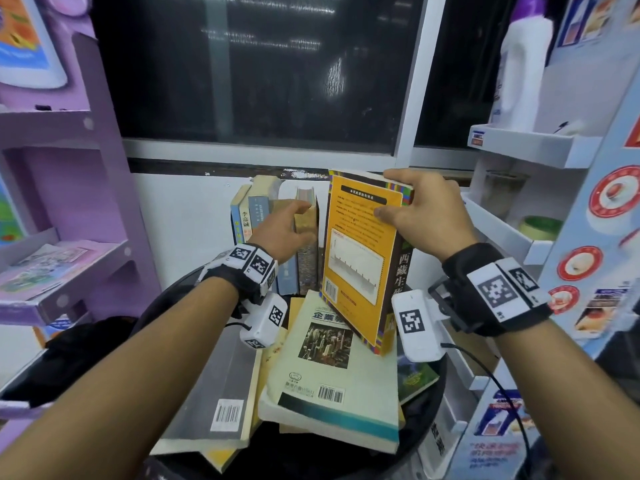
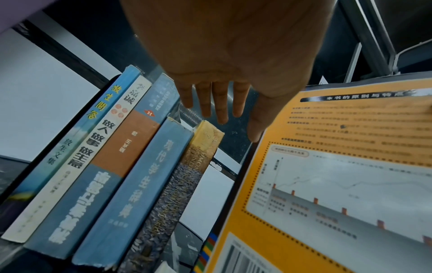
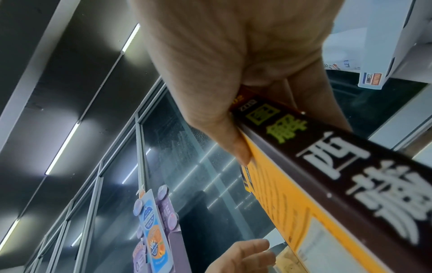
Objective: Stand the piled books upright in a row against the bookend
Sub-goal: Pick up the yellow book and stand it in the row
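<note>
Several books stand upright in a row [image 1: 258, 220] at the back of a round black table [image 1: 311, 466]; the rightmost has a gold spine [image 1: 307, 237] [image 2: 205, 140]. A thin dark plate [image 2: 103, 96] stands at the row's left end. My left hand [image 1: 287, 226] [image 2: 217, 103] reaches to the gold-spined book's top with straight fingers and holds nothing. My right hand [image 1: 419, 206] [image 3: 233, 92] grips the top of an orange-covered book [image 1: 360, 258] [image 2: 339, 166] [image 3: 315, 166], upright and slightly tilted, just right of the row, over the pile. A green-and-white book [image 1: 332, 368] and a grey one [image 1: 221, 375] lie flat in the pile.
A purple shelf unit [image 1: 69, 202] stands close on the left. A white rack [image 1: 512, 216] with a white bottle [image 1: 523, 71] is close on the right. A dark window [image 1: 259, 64] and a white wall are behind the row. A black bag [image 1: 86, 341] sits at lower left.
</note>
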